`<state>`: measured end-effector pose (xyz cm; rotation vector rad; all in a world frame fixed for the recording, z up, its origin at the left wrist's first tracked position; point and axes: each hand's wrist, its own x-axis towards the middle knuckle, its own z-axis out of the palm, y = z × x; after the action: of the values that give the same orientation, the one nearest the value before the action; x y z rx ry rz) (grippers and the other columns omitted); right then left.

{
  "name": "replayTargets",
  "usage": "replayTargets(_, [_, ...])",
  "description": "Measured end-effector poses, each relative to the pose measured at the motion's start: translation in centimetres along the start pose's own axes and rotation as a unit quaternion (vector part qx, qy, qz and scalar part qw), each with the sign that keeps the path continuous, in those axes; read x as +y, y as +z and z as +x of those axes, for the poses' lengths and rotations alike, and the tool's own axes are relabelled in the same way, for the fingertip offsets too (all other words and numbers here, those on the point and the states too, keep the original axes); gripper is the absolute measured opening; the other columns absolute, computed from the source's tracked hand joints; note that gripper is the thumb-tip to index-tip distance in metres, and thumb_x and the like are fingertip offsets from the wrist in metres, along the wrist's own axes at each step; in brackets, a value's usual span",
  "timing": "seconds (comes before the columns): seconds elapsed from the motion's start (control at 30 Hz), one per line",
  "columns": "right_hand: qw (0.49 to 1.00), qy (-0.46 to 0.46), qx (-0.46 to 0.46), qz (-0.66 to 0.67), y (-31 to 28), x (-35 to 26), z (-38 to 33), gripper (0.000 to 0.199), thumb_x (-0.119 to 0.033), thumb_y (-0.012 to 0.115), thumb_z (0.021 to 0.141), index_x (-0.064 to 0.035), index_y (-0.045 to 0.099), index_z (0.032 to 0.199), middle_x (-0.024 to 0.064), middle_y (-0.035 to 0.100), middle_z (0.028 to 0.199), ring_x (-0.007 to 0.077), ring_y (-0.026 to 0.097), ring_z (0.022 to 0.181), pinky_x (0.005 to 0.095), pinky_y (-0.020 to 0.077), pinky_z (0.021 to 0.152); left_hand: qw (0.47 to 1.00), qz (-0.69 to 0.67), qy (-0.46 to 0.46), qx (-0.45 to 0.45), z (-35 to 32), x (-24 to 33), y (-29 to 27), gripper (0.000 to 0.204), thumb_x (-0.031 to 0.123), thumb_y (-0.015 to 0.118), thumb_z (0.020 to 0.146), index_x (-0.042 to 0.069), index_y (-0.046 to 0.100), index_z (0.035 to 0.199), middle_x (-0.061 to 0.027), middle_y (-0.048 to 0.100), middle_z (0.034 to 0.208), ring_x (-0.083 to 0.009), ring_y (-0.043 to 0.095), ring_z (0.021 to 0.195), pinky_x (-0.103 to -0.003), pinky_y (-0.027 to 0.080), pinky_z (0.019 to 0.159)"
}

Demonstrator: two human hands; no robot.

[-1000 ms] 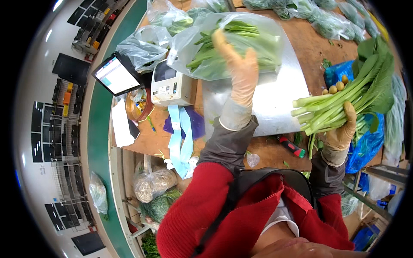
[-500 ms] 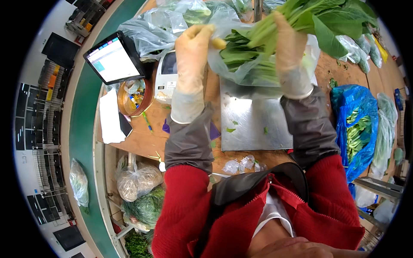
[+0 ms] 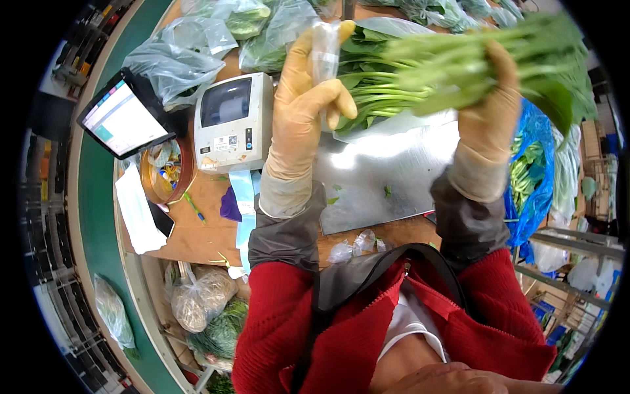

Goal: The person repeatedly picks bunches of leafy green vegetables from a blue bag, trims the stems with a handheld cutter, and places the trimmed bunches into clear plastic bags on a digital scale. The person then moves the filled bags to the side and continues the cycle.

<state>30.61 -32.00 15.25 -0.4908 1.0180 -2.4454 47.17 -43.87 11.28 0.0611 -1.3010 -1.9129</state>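
The right hand (image 3: 489, 108), in a thin pale glove, has its grip pressed around a bunch of leafy greens (image 3: 459, 62), fingers wrapped over the stems, the leaves fanning out to the right and blurred. The left hand (image 3: 305, 108), gloved the same way, pinches the edge of a clear plastic bag (image 3: 325, 49) between thumb and fingers and holds it upright. The stem ends of the greens lie just beside that hand, and more green leaves show inside the plastic between the two hands. Both hands are raised above a shiny metal tray (image 3: 387, 177) lying on the wooden surface (image 3: 197, 230); a few leaf scraps dot the tray.

Left of the tray stands a small grey label printer (image 3: 230, 121), with a strip of pale blue backing paper (image 3: 244, 197) running down from it. Farther left are a tablet screen (image 3: 121, 118) tilted up, a round bowl (image 3: 167, 174) of small items and a folded white paper (image 3: 138, 210). Filled clear bags of greens (image 3: 190, 52) lie along the far edge. On the right, a blue bag (image 3: 535, 190) holds more greens.
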Motion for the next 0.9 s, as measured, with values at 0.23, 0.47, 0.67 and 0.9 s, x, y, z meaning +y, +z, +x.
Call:
replayTargets(0.23, [0.168, 0.655, -0.025, 0.737, -6.1, 6.0, 4.9, 0.045, -0.014, 0.063, 0.083, -0.0038, 0.047, 0.123, 0.0077, 0.057, 0.108, 0.0217, 0.057, 0.097, 0.0307, 0.0463, 0.086, 0.999, -0.037, 0.027, -0.003, 0.5, 1.2, -0.2, 0.068, 0.006, 0.053, 0.074, -0.002, 0.027, 0.136, -0.0212, 0.036, 0.138, -0.0103, 0.051, 0.055, -0.015, 0.036, 0.041])
replayTargets(0.47, [-0.390, 0.332, 0.376, 0.772, -9.5, 4.9, 7.9, 0.053, -0.009, 0.067, 0.070, -0.0068, 0.044, 0.117, 0.0129, 0.055, 0.103, 0.0303, 0.054, 0.099, 0.0389, 0.0438, 0.083, 0.997, -0.063, 0.045, -0.025, 0.8, 1.2, -1.7, 0.070, 0.006, 0.054, 0.072, -0.003, 0.026, 0.136, -0.0218, 0.036, 0.138, -0.0113, 0.051, 0.056, -0.016, 0.037, 0.040])
replayTargets(0.67, [-0.338, 0.213, 0.278, 0.874, -3.9, 9.1, 10.5, 0.070, -0.008, 0.066, 0.068, -0.0045, 0.034, 0.130, 0.0150, 0.049, 0.118, 0.0326, 0.048, 0.111, 0.0407, 0.0383, 0.095, 0.971, -0.187, -0.004, -0.148, 2.1, 0.6, -2.6, 0.076, 0.005, 0.056, 0.073, 0.002, 0.021, 0.140, -0.0197, 0.033, 0.141, -0.0212, 0.062, 0.071, -0.024, 0.051, 0.051])
replayTargets(0.9, [-0.416, 0.006, 0.432, 0.800, -1.6, 6.3, 12.4, 0.103, -0.030, 0.078, 0.066, -0.0085, 0.014, 0.144, 0.0175, 0.029, 0.142, 0.0309, 0.028, 0.132, 0.0364, 0.0283, 0.106, 0.998, -0.067, 0.012, -0.002, 3.7, 2.3, -2.7, 0.076, 0.008, 0.053, 0.072, -0.004, 0.019, 0.139, -0.0145, 0.034, 0.139, -0.0325, 0.058, 0.102, -0.035, 0.055, 0.075])
